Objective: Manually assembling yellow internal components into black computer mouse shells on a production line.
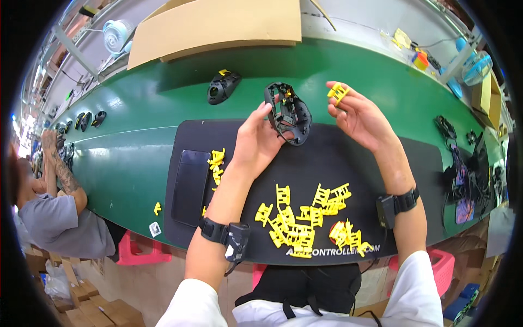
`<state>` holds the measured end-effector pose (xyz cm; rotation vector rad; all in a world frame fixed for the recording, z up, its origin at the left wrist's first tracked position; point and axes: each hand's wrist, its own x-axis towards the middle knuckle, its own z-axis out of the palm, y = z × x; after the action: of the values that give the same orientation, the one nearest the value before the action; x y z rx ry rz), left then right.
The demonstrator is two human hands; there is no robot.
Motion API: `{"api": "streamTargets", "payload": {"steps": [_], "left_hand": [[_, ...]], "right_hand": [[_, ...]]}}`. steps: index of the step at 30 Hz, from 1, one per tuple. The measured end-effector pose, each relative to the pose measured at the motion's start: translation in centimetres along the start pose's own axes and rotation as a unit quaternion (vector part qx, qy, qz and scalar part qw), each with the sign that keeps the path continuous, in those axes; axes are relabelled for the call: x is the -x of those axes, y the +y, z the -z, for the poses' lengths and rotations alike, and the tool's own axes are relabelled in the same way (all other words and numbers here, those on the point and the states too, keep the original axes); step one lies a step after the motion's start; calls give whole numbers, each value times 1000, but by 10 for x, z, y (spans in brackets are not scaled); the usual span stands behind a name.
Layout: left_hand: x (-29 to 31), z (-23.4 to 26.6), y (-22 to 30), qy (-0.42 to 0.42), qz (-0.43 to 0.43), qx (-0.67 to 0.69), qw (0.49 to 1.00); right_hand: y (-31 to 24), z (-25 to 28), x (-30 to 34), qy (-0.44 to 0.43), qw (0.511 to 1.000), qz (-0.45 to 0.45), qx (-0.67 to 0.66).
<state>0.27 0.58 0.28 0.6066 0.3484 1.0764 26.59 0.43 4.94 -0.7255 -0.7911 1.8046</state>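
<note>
My left hand (pixel 258 139) is closed on the edge of a hollow black plastic mouse shell (pixel 303 121), held tilted above the dark mat with its ribbed inside showing. A small yellow spot shows within the shell. To the right and apart from it, my right hand (pixel 357 117) pinches a small yellow plastic bracket (pixel 338 94) between thumb and fingertips. Below both hands, many like yellow brackets (pixel 297 231) lie loosely heaped on the mat (pixel 245 240). A smaller group of yellow pieces (pixel 217 159) lies left of my left forearm.
A dark flat tablet-like slab (pixel 190 188) lies on the mat's left. Beyond it, a black mouse body (pixel 223 87) with a yellow piece rests on the green table (pixel 136 158). A cardboard box (pixel 218 30) stands at the back. Another person (pixel 65 218) sits at left; cables and dark items (pixel 468 169) crowd the right.
</note>
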Motion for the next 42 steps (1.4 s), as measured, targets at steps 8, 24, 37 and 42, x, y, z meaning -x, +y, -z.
{"api": "streamTargets", "payload": {"steps": [8,24,37,42], "left_hand": [[2,-3,-3,-35,-8,-55,998],[5,-6,-14,-95,-15,-85,992],[8,-4,-14,-93,-23,-120,988],[10,-8,-6,-101,9,-69,992]], "right_hand": [[9,-35,11,66,958,68,272],[35,-64,12,136,703,384,583],[46,-60,10,117,654,415,622],[26,-59,12,106,701,357,608]]}}
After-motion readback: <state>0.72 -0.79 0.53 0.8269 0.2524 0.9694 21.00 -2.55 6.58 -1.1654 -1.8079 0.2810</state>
